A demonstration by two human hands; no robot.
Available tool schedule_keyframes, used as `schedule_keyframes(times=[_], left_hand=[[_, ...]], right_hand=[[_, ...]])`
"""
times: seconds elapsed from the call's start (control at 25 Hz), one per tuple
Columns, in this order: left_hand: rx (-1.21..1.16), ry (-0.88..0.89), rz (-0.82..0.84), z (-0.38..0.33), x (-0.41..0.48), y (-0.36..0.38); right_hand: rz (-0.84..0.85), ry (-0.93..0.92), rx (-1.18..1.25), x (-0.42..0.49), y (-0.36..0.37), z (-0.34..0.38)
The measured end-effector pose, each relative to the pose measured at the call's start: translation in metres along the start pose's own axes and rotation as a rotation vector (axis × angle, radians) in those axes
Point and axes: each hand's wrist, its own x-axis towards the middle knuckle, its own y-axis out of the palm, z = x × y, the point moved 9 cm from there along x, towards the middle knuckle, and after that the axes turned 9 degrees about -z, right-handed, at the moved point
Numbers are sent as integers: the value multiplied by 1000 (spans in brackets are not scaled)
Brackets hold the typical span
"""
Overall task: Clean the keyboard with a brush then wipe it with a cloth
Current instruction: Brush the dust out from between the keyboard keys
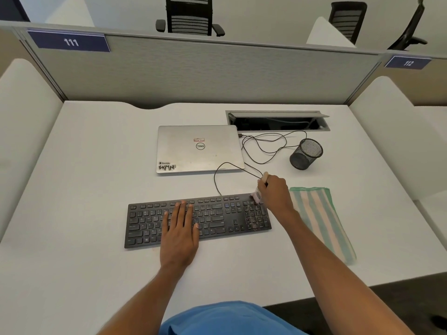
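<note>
A black keyboard (217,218) lies on the white desk in front of me. My left hand (180,228) rests flat on its middle keys, fingers straight and spread. My right hand (274,193) grips a small brush (257,195) with a pale handle; its bristles touch the far right corner of the keyboard, above the number pad. A green and pink striped cloth (319,218) lies flat on the desk just right of the keyboard, partly under my right forearm.
A shut silver laptop (199,148) sits behind the keyboard, with a black cable (261,146) looping from it. A black mesh pen cup (306,153) lies tipped at the right. An open cable hatch (277,120) is set in the desk (84,189) at the back. Grey partitions surround the desk.
</note>
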Motion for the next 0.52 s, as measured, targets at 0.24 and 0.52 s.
schedule_keyframes(times=[0.24, 0.52], left_hand=[[9, 3, 4, 1, 1, 0], [11, 3, 5, 0, 0, 0]], right_hand=[[16, 39, 101, -16, 12, -9], [-8, 46, 50, 0, -2, 8]])
